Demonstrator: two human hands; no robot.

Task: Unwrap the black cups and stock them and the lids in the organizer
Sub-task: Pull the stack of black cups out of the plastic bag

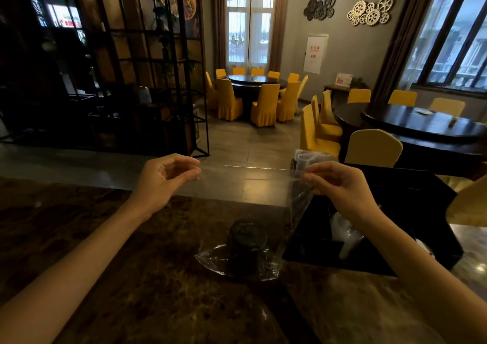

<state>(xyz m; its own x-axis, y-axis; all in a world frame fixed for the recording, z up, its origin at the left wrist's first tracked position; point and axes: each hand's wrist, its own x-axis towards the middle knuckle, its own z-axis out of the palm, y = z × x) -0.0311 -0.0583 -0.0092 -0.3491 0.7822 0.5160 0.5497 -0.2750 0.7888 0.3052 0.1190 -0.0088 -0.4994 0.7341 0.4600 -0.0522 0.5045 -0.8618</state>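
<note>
From the head view, we're holding a clear plastic bag (245,211) stretched out wide between both hands. Our left hand (163,180) is pinching the bag's top left corner between thumb and fingertips, and our right hand (340,185) is pinching the top right corner the same way, so the upper edge is running taut between the two grips.

The stack of black cups (246,246) is sitting well below and roughly midway between our hands, down at the bottom of the bag, resting on the dark marbled counter (131,277). The cups are looking upside down to us, base end up, dark and a bit glossy, with the crinkled plastic bunching around their lower rim.

Just under and beside our right hand the black organizer (411,211) is sitting on the counter, with whitish translucent lids (347,238) standing in one compartment below our right wrist. Beyond our right fingertips, more clear plastic pieces (308,159) are poking up, hard to tell exactly what.
</note>
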